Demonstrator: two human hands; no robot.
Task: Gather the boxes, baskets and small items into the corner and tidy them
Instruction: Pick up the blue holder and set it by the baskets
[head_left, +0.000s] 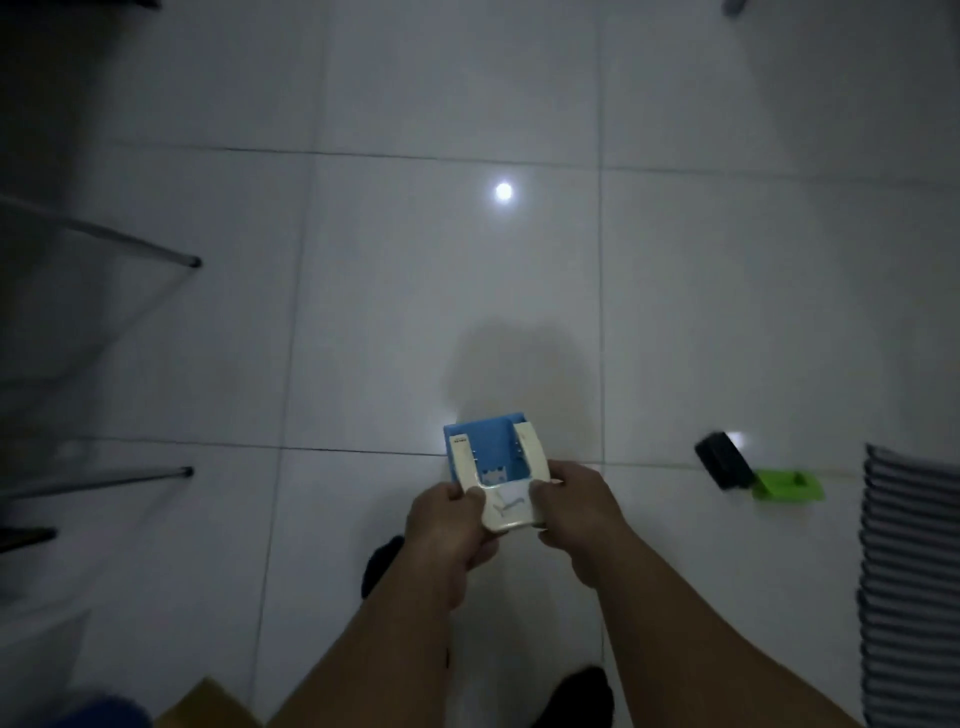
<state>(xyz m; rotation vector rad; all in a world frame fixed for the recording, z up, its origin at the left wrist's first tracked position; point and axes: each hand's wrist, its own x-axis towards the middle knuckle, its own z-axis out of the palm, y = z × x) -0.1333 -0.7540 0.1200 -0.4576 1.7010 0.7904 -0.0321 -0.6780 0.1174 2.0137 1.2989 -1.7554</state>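
I hold a small blue basket (488, 449) with a cream U-shaped handle (511, 514) over the white tiled floor, low in the middle of the head view. My left hand (449, 525) grips the handle's left side. My right hand (576, 514) grips its right side. The basket's open top faces the camera and its inside looks bare. A green plastic box (787, 486) lies on the floor to the right, with a black block-shaped item (724, 460) leaning on its left end.
A stack of grey striped fabric (909, 587) stands at the right edge. Thin metal legs (130, 247) of some furniture jut in from the left. A brown cardboard corner (208, 706) shows at the bottom left. My dark-socked feet (382, 564) stand on the tiles.
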